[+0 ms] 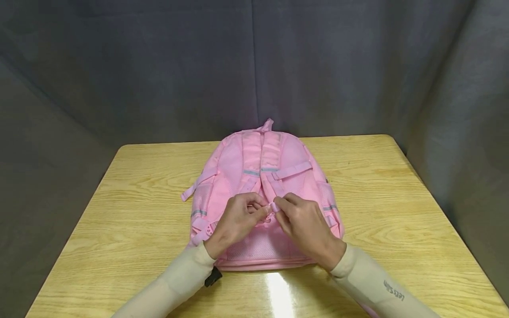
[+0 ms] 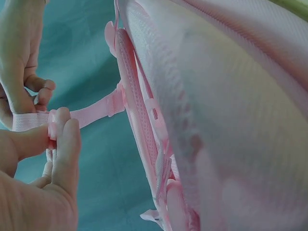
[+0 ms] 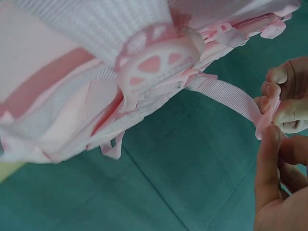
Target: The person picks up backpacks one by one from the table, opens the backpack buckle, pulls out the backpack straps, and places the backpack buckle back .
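Note:
A pink backpack (image 1: pixel 258 247) lies on the table with its shoulder straps (image 1: pixel 270 150) facing up. Over its lower middle, both hands meet at a narrow pink webbing strap (image 2: pixel 94 113). My left hand (image 1: pixel 240 216) pinches a small pink plastic buckle (image 2: pixel 52 127) on this strap between thumb and fingers. Close beside it, my right hand (image 1: pixel 308 225) pinches the webbing by the buckle. In the right wrist view the strap stretches from the backpack to the fingertips. Fingers partly hide the buckle in every view.
The wooden table (image 1: pixel 397 212) extends on both sides of the backpack, with a dark curtain (image 1: pixel 179 79) behind it. A loose strap end (image 1: pixel 187 194) sticks out at the left. A black piece (image 1: pixel 213 277) shows beside the left sleeve.

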The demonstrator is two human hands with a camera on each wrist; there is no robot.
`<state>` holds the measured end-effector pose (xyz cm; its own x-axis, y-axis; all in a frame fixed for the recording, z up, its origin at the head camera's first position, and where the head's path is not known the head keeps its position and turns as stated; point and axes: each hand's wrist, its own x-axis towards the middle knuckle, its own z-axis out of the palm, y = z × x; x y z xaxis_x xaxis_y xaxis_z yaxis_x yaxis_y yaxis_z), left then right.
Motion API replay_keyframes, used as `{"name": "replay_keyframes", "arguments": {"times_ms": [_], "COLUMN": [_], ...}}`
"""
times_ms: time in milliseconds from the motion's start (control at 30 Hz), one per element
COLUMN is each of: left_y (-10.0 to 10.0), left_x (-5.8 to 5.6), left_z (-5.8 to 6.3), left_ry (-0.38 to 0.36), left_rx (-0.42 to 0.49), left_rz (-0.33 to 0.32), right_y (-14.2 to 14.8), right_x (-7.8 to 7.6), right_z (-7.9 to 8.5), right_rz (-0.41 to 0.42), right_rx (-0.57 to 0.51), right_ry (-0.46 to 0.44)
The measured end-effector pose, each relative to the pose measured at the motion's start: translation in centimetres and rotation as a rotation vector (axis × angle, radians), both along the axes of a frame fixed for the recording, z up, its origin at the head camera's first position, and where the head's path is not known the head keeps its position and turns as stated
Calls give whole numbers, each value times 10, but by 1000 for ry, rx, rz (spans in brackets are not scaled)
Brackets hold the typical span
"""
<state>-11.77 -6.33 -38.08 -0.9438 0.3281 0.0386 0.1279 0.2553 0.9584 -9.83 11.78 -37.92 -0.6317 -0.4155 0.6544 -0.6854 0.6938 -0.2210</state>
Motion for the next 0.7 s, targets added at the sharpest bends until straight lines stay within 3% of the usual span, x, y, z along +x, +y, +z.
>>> {"name": "replay_keyframes", "arguments": {"times_ms": [100,333,533,700], "left_y": [0,-2,-2,-2], "left_x": [0,-1,0,1], "left_z": [0,0,-3,-2], "left_ry": [16,10,-6,-18], "left_rx": [-21,-28,-23,-12], "left_rz": [5,15,5,8], "right_y": [0,1,3,9], "right_x": [1,1,-2,-5], "right_z": [0,8,9,6], "right_rz": [7,7,-7,-52], "right_rx": [18,-39,-8,-5], "right_ry": [20,-66,-73,-136]}}
